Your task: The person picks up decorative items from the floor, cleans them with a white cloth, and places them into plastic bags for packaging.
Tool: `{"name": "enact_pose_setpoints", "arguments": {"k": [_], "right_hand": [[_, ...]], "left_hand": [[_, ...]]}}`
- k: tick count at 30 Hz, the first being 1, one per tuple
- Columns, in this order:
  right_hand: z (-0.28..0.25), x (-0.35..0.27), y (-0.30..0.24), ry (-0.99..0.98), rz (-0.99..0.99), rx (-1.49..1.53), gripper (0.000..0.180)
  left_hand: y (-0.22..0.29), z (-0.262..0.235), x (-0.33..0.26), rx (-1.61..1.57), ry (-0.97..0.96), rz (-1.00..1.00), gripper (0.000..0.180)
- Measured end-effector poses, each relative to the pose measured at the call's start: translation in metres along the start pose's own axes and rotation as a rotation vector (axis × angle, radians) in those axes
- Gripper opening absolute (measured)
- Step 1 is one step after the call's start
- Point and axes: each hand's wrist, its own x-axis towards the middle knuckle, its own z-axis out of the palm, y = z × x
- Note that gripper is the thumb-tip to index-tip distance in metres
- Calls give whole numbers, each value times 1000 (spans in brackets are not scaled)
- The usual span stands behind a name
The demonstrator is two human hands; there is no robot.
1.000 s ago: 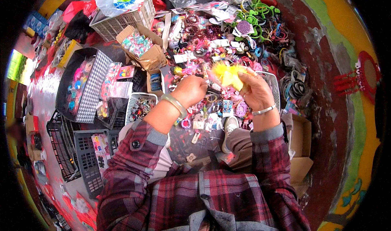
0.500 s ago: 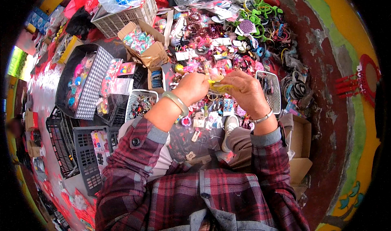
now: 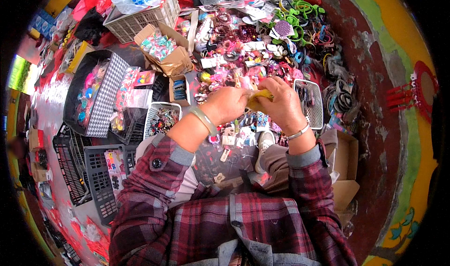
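Note:
A small yellow piece (image 3: 258,98), soft-looking and bunched up, is between my two hands above the spread of trinkets; its exact kind does not show. My right hand (image 3: 284,105) grips it with fingers and thumb pressed together. On its other side my left hand (image 3: 227,104) has its fingertips pinched at the near end of the piece, knuckles bent. Below the hands lies a dense pile of hair accessories (image 3: 253,71) in pinks, reds and whites. Loose carded pieces (image 3: 228,137) lie close to my shoe.
White baskets stand on both sides, one (image 3: 157,107) with small mixed items, one (image 3: 320,111) at right. Left are an open cardboard box (image 3: 180,62) of packets, a houndstooth box (image 3: 112,97) and a dark crate (image 3: 101,191). Green headbands (image 3: 300,20) lie at the far right.
My hands have drawn nearer together. The yellow piece, earlier stretched flat between them, is now bunched up at the right hand's fingers.

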Motion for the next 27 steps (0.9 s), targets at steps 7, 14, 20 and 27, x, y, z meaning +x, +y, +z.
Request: {"name": "enact_pose_setpoints", "arguments": {"k": [7, 14, 20, 27], "right_hand": [[-5, -1, 4, -33, -15, 176, 21], [-5, 5, 13, 49, -162, 115, 21], [-1, 0, 12, -55, -52, 262, 23], [2, -3, 2, -153, 107, 205, 24]], "left_hand": [[-1, 0, 1, -141, -8, 7, 29], [-19, 5, 7, -427, -126, 40, 33], [11, -13, -3, -801, -227, -158, 34], [7, -14, -3, -709, -190, -205, 34]]}}
